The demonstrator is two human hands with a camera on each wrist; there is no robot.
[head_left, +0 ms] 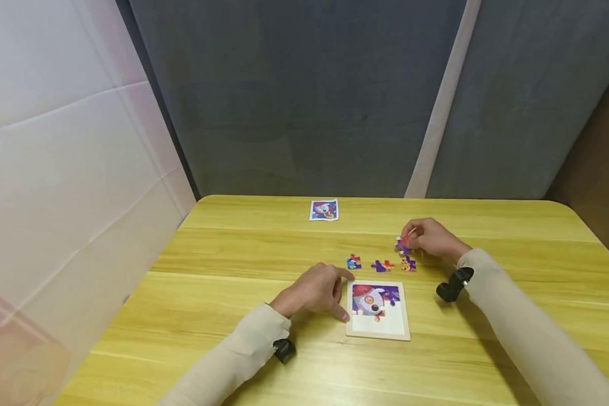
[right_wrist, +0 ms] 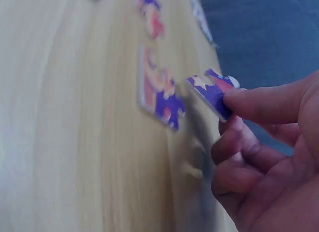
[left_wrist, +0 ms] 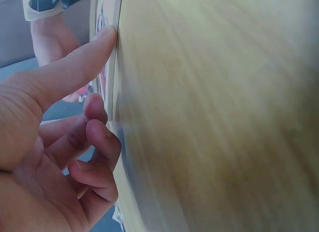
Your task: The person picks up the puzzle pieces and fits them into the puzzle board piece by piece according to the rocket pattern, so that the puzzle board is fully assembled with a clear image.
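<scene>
- Big grey curtain at the back, white sheet on the left side.
- Yellow wood table fills the bottom.
- Puzzle board lies near the middle, top part done.
- Left hand w/ fingertips pressing the board's edge.
- Right hand pinches a puzzle piece, lifted off the table.
- 3 loose pieces between hands.
- Small picture card far back.

a yellow wooden table stands before grey curtains and a white sheet.
</scene>
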